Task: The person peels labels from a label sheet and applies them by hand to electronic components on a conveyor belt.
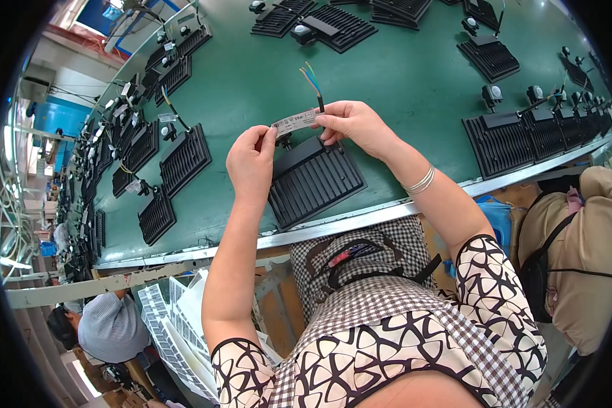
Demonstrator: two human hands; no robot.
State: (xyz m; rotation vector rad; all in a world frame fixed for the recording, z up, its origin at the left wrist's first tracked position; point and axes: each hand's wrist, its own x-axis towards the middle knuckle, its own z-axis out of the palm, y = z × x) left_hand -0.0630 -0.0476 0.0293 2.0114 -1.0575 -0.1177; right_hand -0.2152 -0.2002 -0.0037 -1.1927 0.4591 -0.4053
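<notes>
Now, the green worktop (231,75) sweeps out beyond left hand (248,160) and right hand (357,129); well off leftward, a person in grey (112,326). Just nearer than the fingers lies a black finned housing (316,180); both hands pinch a printed strip (292,124), coloured wires (311,76) rising beside the right.

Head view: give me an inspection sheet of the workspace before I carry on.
Surface: flat green worktop with a pale edge.
Job's things: silver-grey rectangular printed label, held near a black finned rectangular panel; whether it is stuck to anything, cannot tell.
Clutter: more black finned panels at left, right and far side.
Grippers: bare left hand pinches the label's left end; bare right hand its right end.
Cables: black round cable ending in thin multicoloured wires.
Surroundings: person in grey top, left; person in beige clothing, right.
</notes>
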